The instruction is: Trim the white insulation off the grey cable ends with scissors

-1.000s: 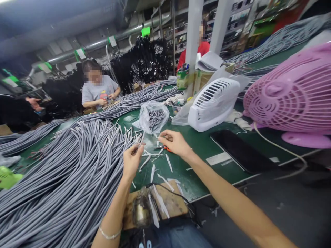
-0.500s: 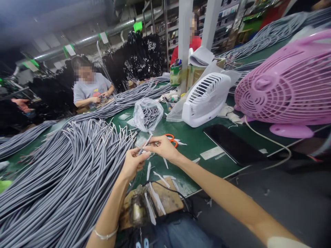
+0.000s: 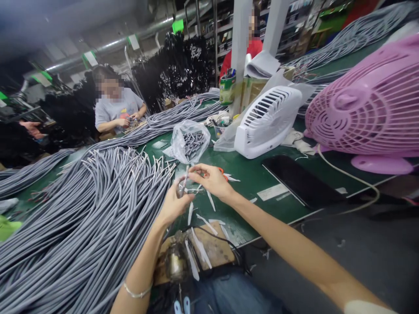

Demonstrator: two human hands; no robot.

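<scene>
My left hand point(image 3: 174, 203) is closed around the end of a grey cable point(image 3: 183, 179) that sticks up from its fingers. My right hand point(image 3: 211, 179) pinches the top of that same cable end, just right of the left hand. Both hands hover over the green table point(image 3: 252, 179) beside a big heap of grey cables point(image 3: 81, 218). A clear plastic bag of small grey sleeves point(image 3: 191, 144) lies just beyond the hands. Orange-handled scissors point(image 3: 223, 173) peek out behind my right hand. White strips point(image 3: 209, 200) are scattered under the hands.
A white fan point(image 3: 266, 124) and a pink fan point(image 3: 366, 104) stand at the right, with a black tablet point(image 3: 297, 181) in front. A wooden block with a metal tool point(image 3: 196, 255) sits at the near edge. Two other people work farther off.
My right hand came back from the table toward my left hand and took hold of the cable end. The cable end now points more upright.
</scene>
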